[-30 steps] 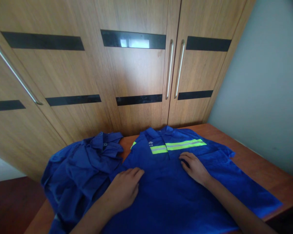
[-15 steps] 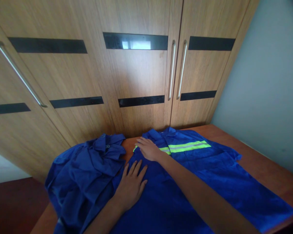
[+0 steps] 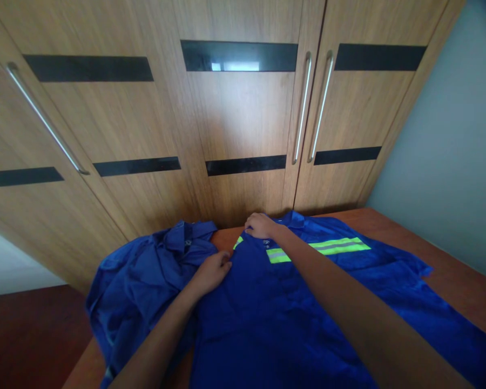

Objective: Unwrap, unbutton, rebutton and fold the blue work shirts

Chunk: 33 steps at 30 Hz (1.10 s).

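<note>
A blue work jacket [image 3: 251, 308] with a collar and a yellow-green reflective stripe is spread over the wooden surface. My right hand [image 3: 261, 226] has its fingers curled on the jacket's far left shoulder, close to the collar. Nearer to me, my left hand [image 3: 213, 273] grips the jacket's left edge between thumb and bent fingers; the exact pinch is partly hidden. To the left, a second blue garment [image 3: 141, 286] with a collar lies crumpled in loose folds, partly behind my left forearm.
A wooden wardrobe [image 3: 243, 119] with metal handles and dark panels stands directly behind the garments. At the right a grey wall [image 3: 457, 178] borders the reddish-brown wooden surface [image 3: 360, 219]. Dark reddish floor [image 3: 28, 329] shows at lower left.
Both hands lay flat with fingers spread; now their fingers are bent in on the jacket's left side. My right hand has moved toward the collar, and the view has shifted slightly.
</note>
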Each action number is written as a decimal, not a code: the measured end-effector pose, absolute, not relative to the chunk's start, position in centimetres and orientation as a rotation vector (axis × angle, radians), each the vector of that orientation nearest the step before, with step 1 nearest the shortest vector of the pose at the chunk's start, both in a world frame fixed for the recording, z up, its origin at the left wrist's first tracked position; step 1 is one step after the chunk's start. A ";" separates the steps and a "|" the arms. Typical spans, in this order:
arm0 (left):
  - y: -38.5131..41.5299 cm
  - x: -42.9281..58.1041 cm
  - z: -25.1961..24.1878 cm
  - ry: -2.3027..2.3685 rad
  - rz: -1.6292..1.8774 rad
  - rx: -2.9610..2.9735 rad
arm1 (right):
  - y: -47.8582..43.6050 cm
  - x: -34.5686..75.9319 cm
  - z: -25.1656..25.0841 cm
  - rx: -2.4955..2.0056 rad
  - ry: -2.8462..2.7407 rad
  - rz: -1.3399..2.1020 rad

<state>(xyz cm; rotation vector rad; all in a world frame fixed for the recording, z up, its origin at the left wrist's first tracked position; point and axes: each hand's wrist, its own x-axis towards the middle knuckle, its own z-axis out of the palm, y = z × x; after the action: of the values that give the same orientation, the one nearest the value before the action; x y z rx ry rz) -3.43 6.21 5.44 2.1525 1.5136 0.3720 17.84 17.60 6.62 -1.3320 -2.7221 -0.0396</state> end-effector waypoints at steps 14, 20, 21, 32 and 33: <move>-0.2 -3.1 5.6 2.019 0.018 2.306 | 17.1 16.6 5.2 -1.453 -2.521 -0.053; -1.3 -1.7 5.6 1.916 0.235 2.765 | 14.5 15.8 4.2 -1.312 -2.428 -0.044; -1.5 -1.4 5.4 1.817 0.279 2.851 | 14.1 15.6 3.7 -1.285 -2.437 -0.024; -2.4 -1.3 2.3 1.417 0.192 2.899 | 14.1 15.3 0.3 -1.211 -2.397 0.192; -2.4 -1.5 2.2 1.417 0.194 2.898 | 14.0 16.1 0.5 -1.214 -2.359 0.184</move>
<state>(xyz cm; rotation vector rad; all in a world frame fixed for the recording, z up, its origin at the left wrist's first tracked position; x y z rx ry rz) -1.46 -2.45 2.20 2.8981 1.4165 0.1935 16.06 13.96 0.50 -1.2144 -2.3589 0.1837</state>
